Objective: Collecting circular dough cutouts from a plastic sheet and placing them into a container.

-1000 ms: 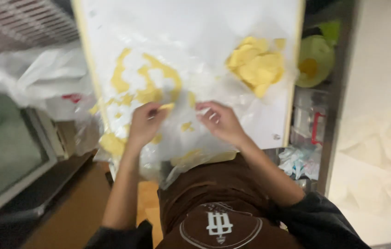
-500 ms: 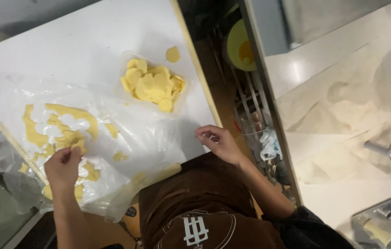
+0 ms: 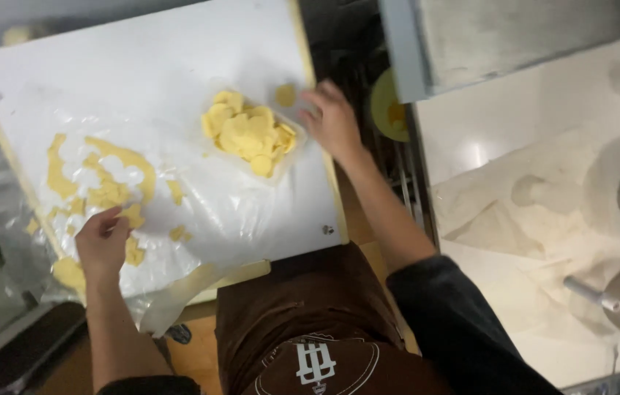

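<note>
The right hand reaches to the right edge of the white board. Its fingers are slightly spread and point toward the far left, and they hold nothing that I can see. The fingertips lie just beside 1 single round yellow dough disc, but I cannot tell if they touch it. Next to this disc, toward the middle of the board, there is a pile of yellow dough discs. The pile sits on the clear plastic sheet, near the right edge of the board.

The left hand rests at the near left corner of the board. Its fingers are bent and pressed down on the plastic sheet, close to small yellow dough scraps. I cannot tell if the hand pinches a scrap or only presses the sheet. Farther from this hand, toward the left edge, thin yellow dough leftovers make broken strips with holes between them.

The plastic sheet hangs over the near edge of the board, above the brown apron of the person. To the right of the board there is a white counter covered with flour, and a yellow-green bowl stands between them.
</note>
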